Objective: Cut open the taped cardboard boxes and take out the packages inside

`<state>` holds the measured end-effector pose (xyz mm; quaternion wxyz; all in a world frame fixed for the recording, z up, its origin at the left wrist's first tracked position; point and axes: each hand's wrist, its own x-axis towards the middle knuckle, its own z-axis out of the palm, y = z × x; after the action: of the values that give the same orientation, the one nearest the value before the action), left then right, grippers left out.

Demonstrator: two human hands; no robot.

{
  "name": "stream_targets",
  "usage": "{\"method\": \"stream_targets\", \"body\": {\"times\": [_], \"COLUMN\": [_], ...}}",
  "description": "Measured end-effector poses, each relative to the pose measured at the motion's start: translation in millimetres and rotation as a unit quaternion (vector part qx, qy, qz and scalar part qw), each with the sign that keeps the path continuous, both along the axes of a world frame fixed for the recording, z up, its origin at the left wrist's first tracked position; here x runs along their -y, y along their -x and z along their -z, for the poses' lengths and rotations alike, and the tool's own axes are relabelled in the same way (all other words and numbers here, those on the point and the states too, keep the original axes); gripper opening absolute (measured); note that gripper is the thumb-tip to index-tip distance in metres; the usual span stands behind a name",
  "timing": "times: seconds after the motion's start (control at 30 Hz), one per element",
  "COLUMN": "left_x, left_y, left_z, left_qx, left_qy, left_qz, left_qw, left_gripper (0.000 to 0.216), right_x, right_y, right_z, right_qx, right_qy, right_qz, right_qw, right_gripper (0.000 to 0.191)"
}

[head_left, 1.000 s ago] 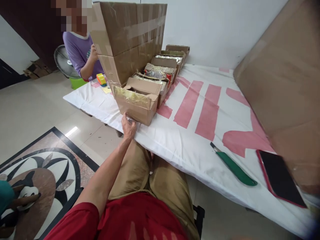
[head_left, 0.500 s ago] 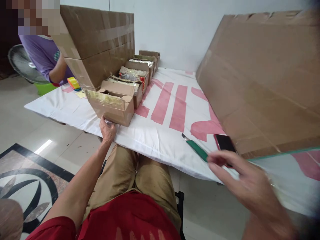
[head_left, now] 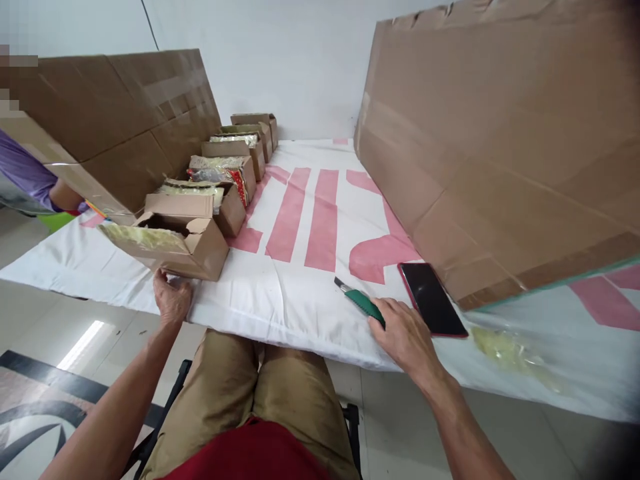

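Note:
My left hand [head_left: 173, 299] is at the table's front edge, its curled fingers touching the lower edge of the nearest small cardboard box [head_left: 207, 252]. That box has its top flaps up, and a strip of yellowish clear tape covers its near flap. On the right, my right hand [head_left: 403, 333] is closed over the rear end of a green utility knife [head_left: 364, 305]. The knife lies on the white cloth with its metal tip pointing away to the left. A dark-screened phone [head_left: 433, 300] with a red edge lies just beside that hand.
More small opened boxes [head_left: 230, 208] stand in a row behind the nearest one. Large cardboard panels rise on the left [head_left: 150, 100] and right [head_left: 490, 147]. Crumpled clear tape [head_left: 505, 350] lies right of the phone. A person's purple sleeve [head_left: 25, 167] shows at far left.
My right hand has come down from above the table onto the knife's handle. My left hand remains at the box. The view has turned right, so the other person is mostly out of sight.

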<state>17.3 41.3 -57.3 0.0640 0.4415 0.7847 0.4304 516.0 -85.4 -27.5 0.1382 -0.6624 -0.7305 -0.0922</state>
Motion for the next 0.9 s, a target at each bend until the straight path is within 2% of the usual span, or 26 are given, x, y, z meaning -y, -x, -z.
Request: {"method": "stream_targets", "body": {"times": [0.13,0.3,0.4,0.5,0.6,0.73,0.8,0.9], "left_x": [1.8,3.9,4.4,3.6,2.4,-0.9,-3.2,-7.4], "left_y": [-4.4,-8.9,-9.4,-8.7,-7.6,-2.7,1.5,7.7], "left_z": [-5.3,-11.1,-12.5,-11.8,-7.8,3.5,11.0,23.0], "left_qx": [-0.004,0.000,0.010,0.027,0.050,0.097,0.108,0.119], "left_qy": [0.022,0.021,0.023,0.009,-0.014,-0.064,-0.084,-0.109], "left_qz": [-0.024,-0.029,-0.030,-0.028,-0.022,-0.013,-0.009,0.004], "left_qw": [0.999,0.999,0.999,0.999,0.998,0.993,0.991,0.987], "left_gripper": [0.078,0.079,0.081,0.084,0.085,0.084,0.084,0.084], "right_x": [-6.7,-19.4,-14.8,-16.1,-30.3,-36.3,-20.8,16.8], "right_y": [-17.6,-28.0,-24.1,-11.6,13.1,70.4,106.0,157.3], "right_z": [1.8,7.4,2.3,-5.1,-1.8,16.2,23.1,23.2], "right_qx": [-0.048,-0.007,-0.006,-0.035,-0.042,-0.016,-0.022,-0.080], "right_qy": [-0.085,-0.059,-0.083,-0.093,-0.050,0.014,0.025,0.049], "right_qz": [0.019,0.069,0.063,0.018,-0.031,-0.054,-0.088,-0.225], "right_qw": [0.995,0.996,0.995,0.995,0.997,0.998,0.996,0.970], "right_gripper": [0.026,0.027,0.030,0.033,0.037,0.040,0.040,0.038]}}
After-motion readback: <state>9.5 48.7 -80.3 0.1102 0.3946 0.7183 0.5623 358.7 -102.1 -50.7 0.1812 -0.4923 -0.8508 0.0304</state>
